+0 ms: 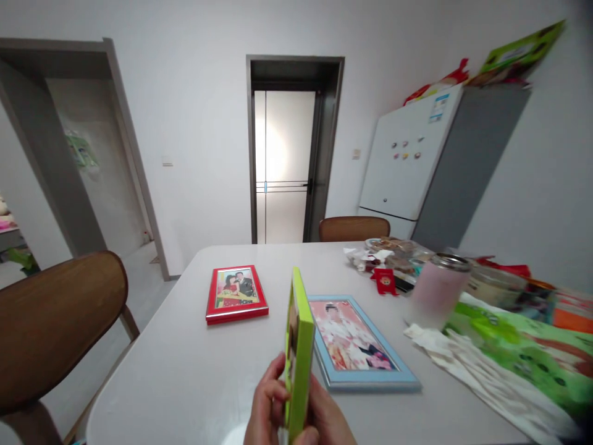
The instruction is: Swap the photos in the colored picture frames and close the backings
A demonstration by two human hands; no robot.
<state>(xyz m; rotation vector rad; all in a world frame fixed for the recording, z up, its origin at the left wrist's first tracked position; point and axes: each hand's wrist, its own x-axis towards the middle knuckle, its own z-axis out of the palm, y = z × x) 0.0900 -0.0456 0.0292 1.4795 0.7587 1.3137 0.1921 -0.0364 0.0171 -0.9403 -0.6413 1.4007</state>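
A lime-green picture frame stands upright, seen nearly edge-on, above the near part of the white table. My left hand grips its left side, fingers bent against it. My right hand holds its right side, low down. Just behind it on the right, a light blue picture frame lies flat with a pink-toned photo. Farther left lies a red picture frame with a photo of two people. What the green frame shows is hidden by the angle.
A pink tumbler, a green package, a white cloth, a red packet and several bags crowd the table's right side. Brown chairs stand at the left and far edges. A fridge is at the back right.
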